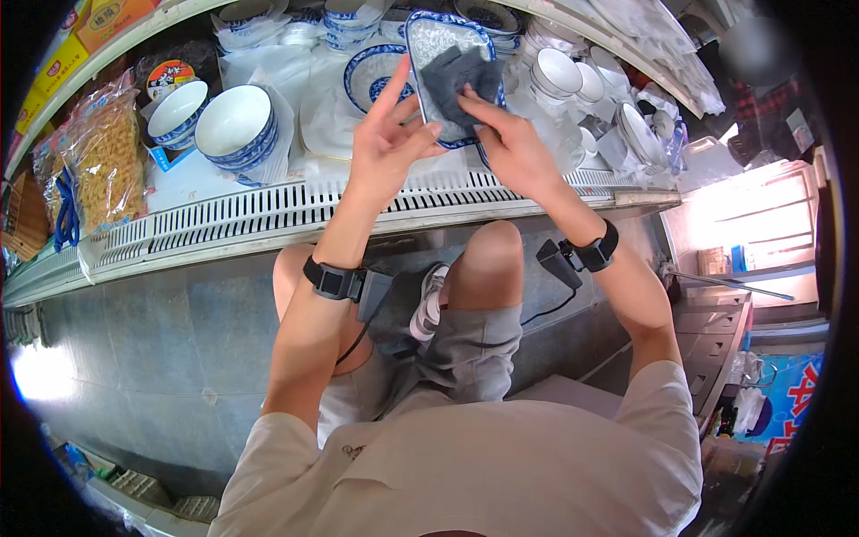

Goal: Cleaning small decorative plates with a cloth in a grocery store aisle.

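My left hand (396, 134) grips the left edge of a blue-and-white patterned rectangular dish (436, 33), its thumb near the lower corner. The dish is raised above the shelf, tilted with its inner face showing. A dark grey cloth (456, 84) lies on that face, pressed by the fingers of my right hand (513, 137). Behind the dish, partly hidden, a round blue-rimmed bowl (362, 74) rests on the shelf. To the left stand stacked white bowls with blue outsides (235, 127). White bowls (557, 72) are stacked to the right.
A slotted metal grille (255, 213) runs along the shelf's front edge, above my knees. Bagged dried noodles (111, 161) and another bowl stack (178, 114) stand at the left. Plates (641, 137) lean at the right among plastic wrapping. Drawers (711, 322) stand to my right.
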`<state>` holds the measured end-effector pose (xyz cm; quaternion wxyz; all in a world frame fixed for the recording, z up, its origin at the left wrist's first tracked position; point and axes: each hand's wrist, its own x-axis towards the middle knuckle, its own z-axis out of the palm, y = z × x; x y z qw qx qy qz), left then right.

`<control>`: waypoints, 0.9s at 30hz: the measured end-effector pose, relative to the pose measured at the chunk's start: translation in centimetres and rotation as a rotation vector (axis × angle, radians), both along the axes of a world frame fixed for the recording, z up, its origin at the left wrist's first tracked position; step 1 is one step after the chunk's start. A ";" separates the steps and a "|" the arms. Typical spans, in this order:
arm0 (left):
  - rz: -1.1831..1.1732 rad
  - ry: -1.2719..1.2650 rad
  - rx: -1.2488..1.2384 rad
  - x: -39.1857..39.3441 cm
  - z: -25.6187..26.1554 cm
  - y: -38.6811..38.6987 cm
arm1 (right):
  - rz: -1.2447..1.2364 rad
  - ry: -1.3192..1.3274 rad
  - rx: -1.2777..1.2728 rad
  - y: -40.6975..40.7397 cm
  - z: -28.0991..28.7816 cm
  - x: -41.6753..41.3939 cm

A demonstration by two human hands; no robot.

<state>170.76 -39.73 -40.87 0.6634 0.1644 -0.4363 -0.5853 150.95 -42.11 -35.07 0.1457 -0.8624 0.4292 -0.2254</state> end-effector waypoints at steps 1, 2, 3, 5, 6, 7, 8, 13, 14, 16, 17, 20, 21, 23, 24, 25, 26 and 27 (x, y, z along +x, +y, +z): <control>-0.001 -0.006 0.004 -0.1 -0.1 -0.1 | 0.037 -0.156 0.151 0.3 -0.1 0.4; -0.003 -0.012 0.007 -0.1 -0.1 -0.1 | 0.112 -0.194 0.143 0.6 -0.6 0.5; -0.002 -0.012 0.008 -0.1 -0.1 -0.1 | 0.113 -0.194 0.143 0.9 -0.5 0.6; -0.009 0.025 0.016 -0.1 -0.1 0.0 | 0.180 -0.263 0.151 1.5 0.0 0.8; -0.012 0.025 0.017 -0.1 0.0 0.1 | 0.177 -0.263 0.152 1.4 0.2 0.5; -0.009 0.039 -0.002 -0.1 0.1 0.1 | 0.243 -0.175 0.074 1.1 0.5 -0.2; -0.006 0.054 -0.020 -0.1 0.2 0.2 | 0.308 -0.086 -0.003 0.9 0.7 -0.9; -0.053 0.087 0.023 -0.1 0.0 0.2 | 0.354 0.402 -0.339 -0.3 2.7 -3.1; -0.085 0.096 0.034 -0.2 0.0 0.2 | 0.331 0.527 -0.470 -0.7 2.8 -3.6; -0.084 0.088 0.054 -0.1 0.3 0.2 | 0.263 0.569 -0.550 -1.5 2.5 -4.4; -0.079 0.079 0.074 -0.2 0.4 0.3 | 0.197 0.607 -0.631 -1.9 2.4 -4.7; -0.083 0.001 0.045 -0.5 0.4 0.3 | 0.004 0.462 -0.574 -2.6 1.6 -3.1; -0.075 -0.003 0.046 -0.5 0.2 0.4 | -0.117 0.318 -0.449 -3.0 1.0 -2.3; -0.100 -0.053 0.066 -1.4 0.0 0.4 | -0.107 0.105 -0.463 -4.8 0.2 -1.7; -0.100 -0.046 0.095 -1.6 -0.3 0.4 | -0.174 -0.122 -0.159 -5.1 0.5 -1.0; -0.098 -0.046 0.098 -1.4 -0.5 0.4 | -0.235 -0.345 0.149 -4.9 1.3 0.3; -0.066 -0.074 0.060 -1.2 -0.7 0.3 | -0.268 -0.494 0.341 -4.2 1.8 1.5; -0.036 -0.099 0.017 -1.1 -0.5 0.1 | -0.266 -0.493 0.339 -3.9 1.6 1.6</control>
